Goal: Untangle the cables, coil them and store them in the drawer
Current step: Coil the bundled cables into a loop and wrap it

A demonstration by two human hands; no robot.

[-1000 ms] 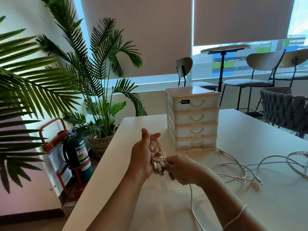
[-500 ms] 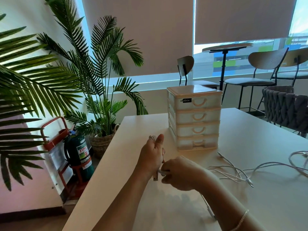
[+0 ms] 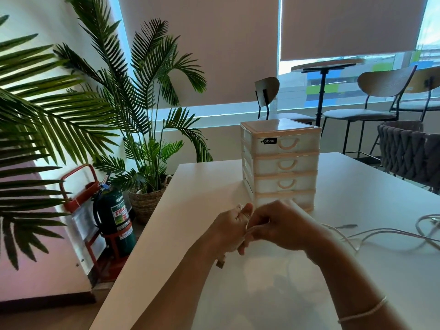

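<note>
My left hand (image 3: pixel 229 231) grips a coiled white cable, mostly hidden in the fist; only its plug end (image 3: pixel 220 263) hangs out below the hand. My right hand (image 3: pixel 281 226) pinches the same cable's strand right against the left hand, in front of the drawer unit's bottom drawer. The white four-drawer unit (image 3: pixel 282 164) stands on the white table (image 3: pixel 357 270) just behind both hands, all drawers closed. More loose white cables (image 3: pixel 390 233) lie tangled on the table to the right.
A grey woven chair (image 3: pixel 412 151) stands at the table's far right edge. Potted palms (image 3: pixel 142 129) and a fire extinguisher (image 3: pixel 114 220) are on the floor left of the table. A high table and stools stand by the window behind.
My right hand has risen from below the left hand to beside it, bringing the strand up around the coil. The loose cable trailing toward me is gone from the table.
</note>
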